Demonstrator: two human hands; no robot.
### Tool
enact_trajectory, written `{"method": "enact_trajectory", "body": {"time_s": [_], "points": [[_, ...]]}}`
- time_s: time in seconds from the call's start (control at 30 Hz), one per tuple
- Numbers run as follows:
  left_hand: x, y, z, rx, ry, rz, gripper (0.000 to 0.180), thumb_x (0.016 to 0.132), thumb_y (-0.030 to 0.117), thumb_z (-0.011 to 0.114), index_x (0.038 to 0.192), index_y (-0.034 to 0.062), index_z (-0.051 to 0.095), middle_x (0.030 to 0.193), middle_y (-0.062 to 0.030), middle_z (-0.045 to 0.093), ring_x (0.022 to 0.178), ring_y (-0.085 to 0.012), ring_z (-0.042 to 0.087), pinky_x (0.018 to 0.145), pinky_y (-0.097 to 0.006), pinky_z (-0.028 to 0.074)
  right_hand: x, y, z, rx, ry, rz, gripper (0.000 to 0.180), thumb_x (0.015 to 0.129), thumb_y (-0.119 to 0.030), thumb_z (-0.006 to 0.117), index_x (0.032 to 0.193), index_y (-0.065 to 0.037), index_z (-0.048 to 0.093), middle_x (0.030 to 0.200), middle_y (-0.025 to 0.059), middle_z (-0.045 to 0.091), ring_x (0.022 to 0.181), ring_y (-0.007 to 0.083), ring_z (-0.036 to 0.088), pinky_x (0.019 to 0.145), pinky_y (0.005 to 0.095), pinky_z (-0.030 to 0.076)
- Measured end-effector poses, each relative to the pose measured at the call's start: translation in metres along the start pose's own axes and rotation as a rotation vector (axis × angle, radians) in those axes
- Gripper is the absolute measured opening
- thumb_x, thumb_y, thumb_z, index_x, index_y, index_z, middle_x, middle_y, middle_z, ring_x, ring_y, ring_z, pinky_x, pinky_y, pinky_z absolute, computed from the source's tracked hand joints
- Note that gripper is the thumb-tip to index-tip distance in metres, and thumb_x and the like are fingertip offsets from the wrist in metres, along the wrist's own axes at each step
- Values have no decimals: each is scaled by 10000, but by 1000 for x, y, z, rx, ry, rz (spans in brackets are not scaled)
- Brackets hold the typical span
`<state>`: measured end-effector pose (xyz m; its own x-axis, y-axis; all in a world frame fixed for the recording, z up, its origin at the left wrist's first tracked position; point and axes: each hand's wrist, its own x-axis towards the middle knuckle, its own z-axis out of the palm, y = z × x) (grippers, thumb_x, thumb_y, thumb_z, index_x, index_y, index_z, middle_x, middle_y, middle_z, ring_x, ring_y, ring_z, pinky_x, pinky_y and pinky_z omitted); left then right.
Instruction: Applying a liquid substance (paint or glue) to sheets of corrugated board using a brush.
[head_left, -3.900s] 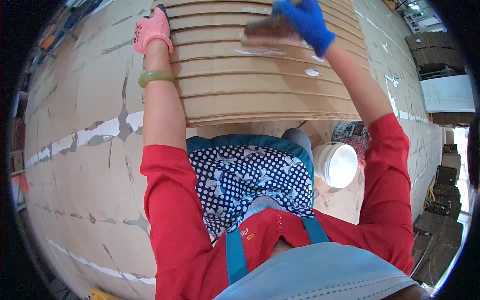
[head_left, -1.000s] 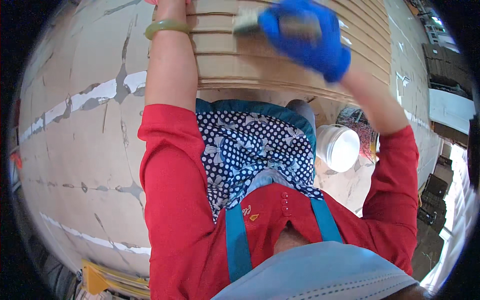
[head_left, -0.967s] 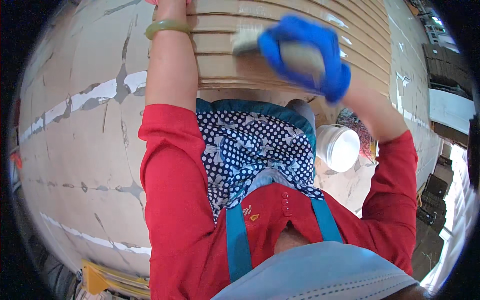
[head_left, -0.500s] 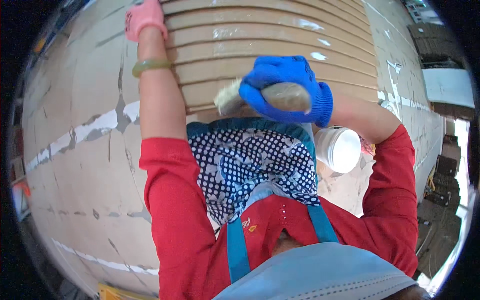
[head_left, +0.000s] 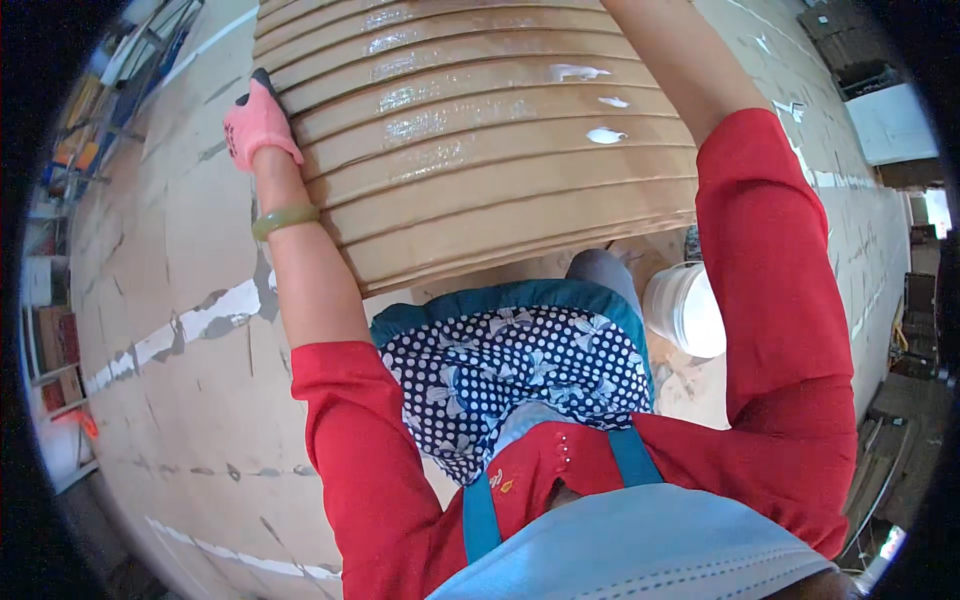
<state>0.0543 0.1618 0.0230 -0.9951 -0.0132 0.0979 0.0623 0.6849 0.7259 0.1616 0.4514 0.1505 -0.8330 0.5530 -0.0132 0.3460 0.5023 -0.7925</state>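
Overlapping brown cardboard sheets (head_left: 500,205) stretch lengthwise rightward from my pink-gloved left hand (head_left: 262,130) at their edge; I can't tell its grip, and my right hand is out of view.

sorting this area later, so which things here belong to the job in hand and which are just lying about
In the job:
overlapped cardboard sheets, pink-gloved left hand at their edge
white smears on the sheets
white bucket near the knee, probably

Seemingly just lying about:
brown stacks, far right
pale block, upper right
orange-red item, far left
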Motion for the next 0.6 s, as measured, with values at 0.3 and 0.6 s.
{"method": "enact_trajectory", "body": {"time_s": [0.3,0.6], "points": [[1,-1,-6,19,-2,-48,695,766,600,526,1070,-11,653,1081,-191,649,1001,-334,614,866,-415,445,-84,104,-70,-119,-237,-301,219,838,-288,626,835,-77,686,795,68,675,715,154,607,646,351,485],[-6,12,11,-16,31,-11,637,773,594,521,1024,32,683,1031,-174,668,961,-333,628,835,-419,457,19,-7,0,-114,212,-355,272,745,-288,665,753,-17,683,641,67,618,573,182,574,557,322,471]]}}
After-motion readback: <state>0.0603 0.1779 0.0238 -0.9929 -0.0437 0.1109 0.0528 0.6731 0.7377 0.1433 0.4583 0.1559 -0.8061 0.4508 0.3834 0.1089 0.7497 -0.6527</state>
